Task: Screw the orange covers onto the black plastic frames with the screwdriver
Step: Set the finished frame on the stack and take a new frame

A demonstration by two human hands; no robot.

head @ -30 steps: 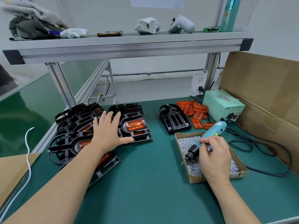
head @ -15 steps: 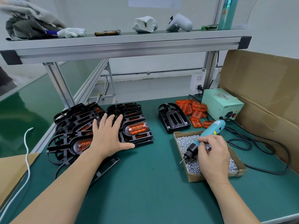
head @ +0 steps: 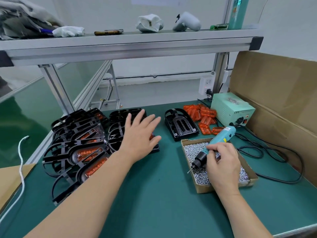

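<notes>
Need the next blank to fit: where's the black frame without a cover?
Head view, right of centre on the mat: the frame lies between the left hand and the orange covers, behind the screw box.

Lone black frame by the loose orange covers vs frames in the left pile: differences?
The lone frame shows no orange cover, only a black slotted centre; the piled frames carry orange covers. The lone frame lies flat and apart; the piled frames overlap and tilt. Both are black plastic with an arched end.
</notes>
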